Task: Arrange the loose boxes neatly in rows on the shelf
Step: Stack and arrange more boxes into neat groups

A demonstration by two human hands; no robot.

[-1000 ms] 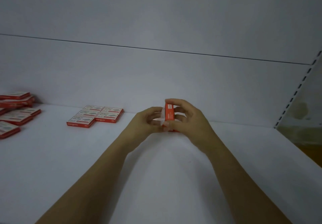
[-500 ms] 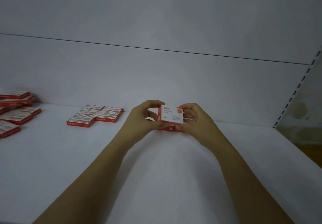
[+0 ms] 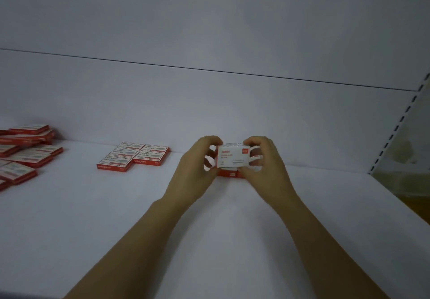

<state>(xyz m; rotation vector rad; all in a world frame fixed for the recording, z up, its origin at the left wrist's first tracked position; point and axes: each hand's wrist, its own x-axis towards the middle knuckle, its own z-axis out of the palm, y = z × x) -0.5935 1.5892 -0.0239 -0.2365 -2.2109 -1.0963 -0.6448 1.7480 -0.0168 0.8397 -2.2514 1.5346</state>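
The small white and red cardboard box (image 3: 232,158) was held up between both hands, over the middle of the white shelf (image 3: 93,217). Its long side ran from left to right. The left hand (image 3: 197,168) pinched the left short end and the right hand (image 3: 267,166) pinched the right short end, with fingers and thumbs curled round it. So both hands were just as near to it. Its wide white face looked toward the person.

Right under it lay a flat red cardboard box (image 3: 230,173) on the shelf. I could not tell if the two touched. I think the held box was meant to go down on or next to that red one, so it would need to tip flat first.

A tidy block of flat red and white boxes (image 3: 135,157) sat to the left, on the left hand's side. A messy pile of red boxes (image 3: 23,152) lay further left, well apart from the hands.
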